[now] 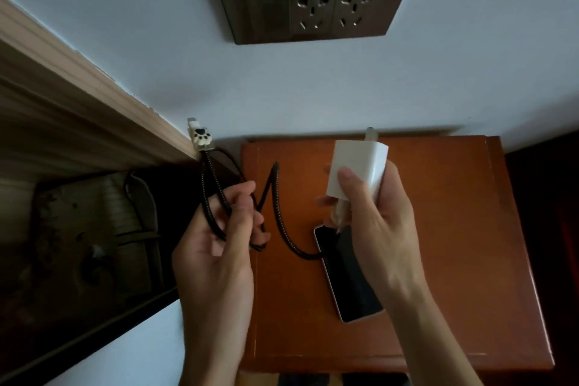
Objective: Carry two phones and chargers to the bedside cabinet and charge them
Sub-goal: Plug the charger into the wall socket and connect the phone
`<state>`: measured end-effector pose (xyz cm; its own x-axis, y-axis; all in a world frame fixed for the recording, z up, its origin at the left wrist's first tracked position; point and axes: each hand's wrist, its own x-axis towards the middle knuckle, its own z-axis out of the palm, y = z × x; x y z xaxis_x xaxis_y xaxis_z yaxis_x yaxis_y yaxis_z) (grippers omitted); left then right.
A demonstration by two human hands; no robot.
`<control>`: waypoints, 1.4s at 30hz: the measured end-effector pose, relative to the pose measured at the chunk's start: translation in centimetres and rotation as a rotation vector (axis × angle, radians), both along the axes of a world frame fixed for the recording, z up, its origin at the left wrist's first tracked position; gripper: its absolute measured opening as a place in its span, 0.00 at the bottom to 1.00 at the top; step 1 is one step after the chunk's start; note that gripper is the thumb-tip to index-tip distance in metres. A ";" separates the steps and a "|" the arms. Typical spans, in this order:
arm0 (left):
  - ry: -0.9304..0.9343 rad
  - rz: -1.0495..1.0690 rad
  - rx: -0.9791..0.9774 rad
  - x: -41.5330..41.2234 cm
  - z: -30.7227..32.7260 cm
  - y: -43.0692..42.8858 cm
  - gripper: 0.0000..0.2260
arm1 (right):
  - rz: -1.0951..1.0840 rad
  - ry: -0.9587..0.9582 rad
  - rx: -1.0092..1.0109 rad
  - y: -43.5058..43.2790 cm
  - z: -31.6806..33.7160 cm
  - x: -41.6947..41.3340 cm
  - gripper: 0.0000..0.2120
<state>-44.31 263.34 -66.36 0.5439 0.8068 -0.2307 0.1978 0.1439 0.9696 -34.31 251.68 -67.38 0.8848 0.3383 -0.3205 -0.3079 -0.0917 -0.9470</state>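
Holding the white charger block upright in my right hand, I am pinching it between thumb and curled fingers low on its body. That way the metal prongs are sticking up free and pointing toward the wall socket above the bedside cabinet. I judge the low grip is deliberate: fingers near the prongs would be getting in the way at the outlet face.

My left hand is holding the black braided cable in loose loops, fingers curled round the strands. This is stopping the slack from dragging across the cabinet top or snagging on the wooden bed frame to the left. The cable's far end, capped with a paw-print connector, is poking up above that hand, ready for a phone.

One phone is lying flat, screen up, on the cabinet, partly hidden beneath my right hand. I am not seeing a second phone or second charger from here. Both outlets are showing empty, so plugging in is not yet done.
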 end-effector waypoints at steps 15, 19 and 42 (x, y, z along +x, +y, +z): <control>-0.136 0.016 -0.341 7.7 4.0 3.7 0.30 | 0.289 -0.227 0.220 5.5 3.8 3.9 0.16; -0.144 0.003 -0.180 8.3 4.1 2.7 0.16 | 0.240 -0.248 0.216 6.3 3.9 4.2 0.14; -0.114 -0.100 -0.361 12.1 5.0 3.7 0.11 | -0.094 -0.207 0.339 5.8 1.8 5.6 0.29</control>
<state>-32.21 267.06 -61.40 0.6540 0.6266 -0.4238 0.1222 0.4653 0.8767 -28.70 257.45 -65.57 0.9512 0.3083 -0.0163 -0.0993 0.2557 -0.9616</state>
